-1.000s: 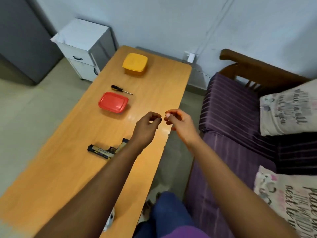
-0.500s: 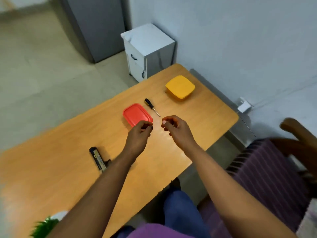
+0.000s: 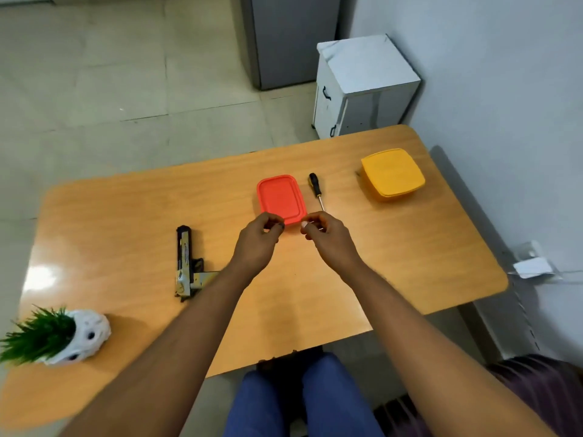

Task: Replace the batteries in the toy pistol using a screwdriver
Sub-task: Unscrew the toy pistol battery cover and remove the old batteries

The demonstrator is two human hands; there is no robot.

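1. Above the wooden table (image 3: 410, 247), seen from the head camera, both bare hands hover side by side over the near edge of the red container (image 3: 280, 198), which serves as the landmark.
2. The left hand (image 3: 257, 244) has its fingers curled inward with thumb and fingertips pinched together; whether anything small sits between them cannot be told.
3. The right hand (image 3: 328, 239) is curled the same way, thumb against fingertips, and its contents cannot be told either. The two hands are close but apart.
4. The screwdriver (image 3: 316, 190), black-handled with a thin metal shaft, lies just to the right of the red container, handle pointing away from the person and tip near the right hand's knuckles.
5. The toy pistol (image 3: 186, 263) lies flat on the table well to the left of the red container and nearer the person, barrel pointing away, its grip partly hidden by the left forearm.
6. A yellow container (image 3: 392, 173) with its lid on stands farther right of the red container, beyond the screwdriver.
7. A white pot with a green plant (image 3: 63, 337) lies tipped on its side far to the left of the red container, at the near corner of the table.
8. Beyond the table's far edge, past the red container, a white cabinet (image 3: 362, 86) stands on the tiled floor against the wall.
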